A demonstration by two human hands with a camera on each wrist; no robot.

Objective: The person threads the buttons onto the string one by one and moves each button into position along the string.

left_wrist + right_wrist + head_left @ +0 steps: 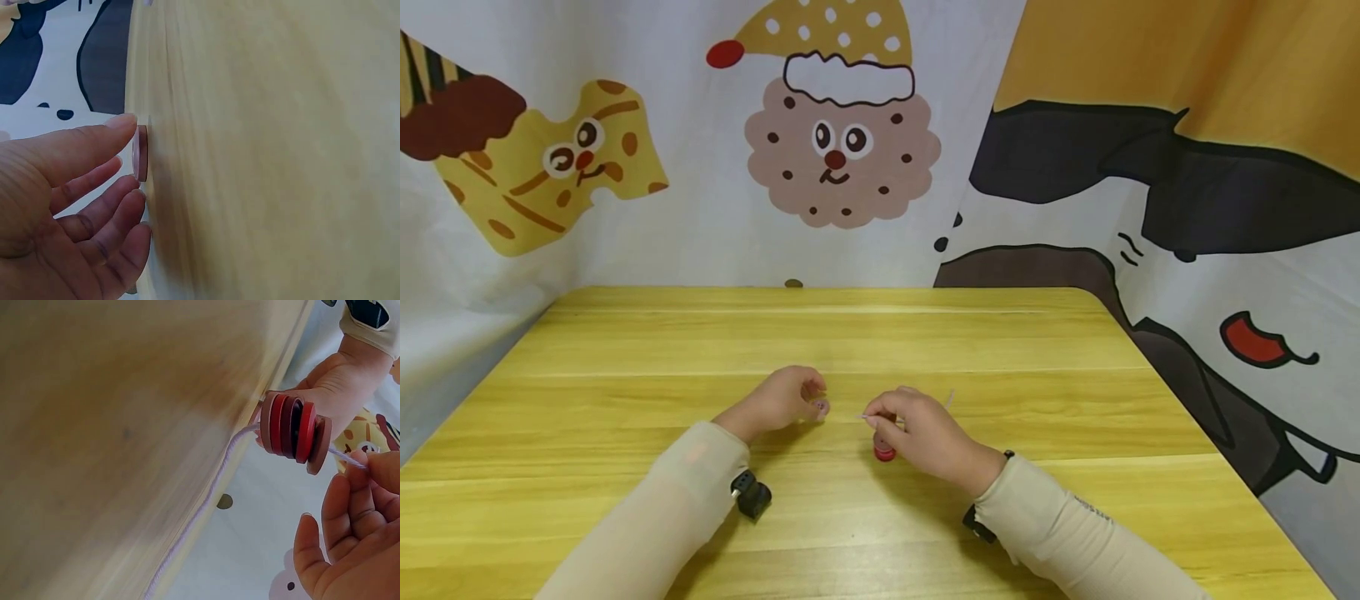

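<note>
My left hand [781, 398] pinches a dusty-pink button [822, 407] between thumb and fingers, held face-on toward the other hand. Seen edge-on in the left wrist view, that button [143, 154] sits between the thumb and the fingertips. Between thumb and forefinger, my right hand [917, 429] pinches a lilac cord [215, 481] close to its end, which points at the left hand. Several red, maroon and brown buttons [294, 428] are threaded on the cord in a stack and hang below the right hand [365, 525]. The cord's long tail trails out behind the stack.
Under both hands lies a yellow wood-grain table [820, 517]. Beyond its far edge hangs a white curtain [692, 242] with cartoon prints. Each wrist carries a small black camera, such as the left one [752, 496].
</note>
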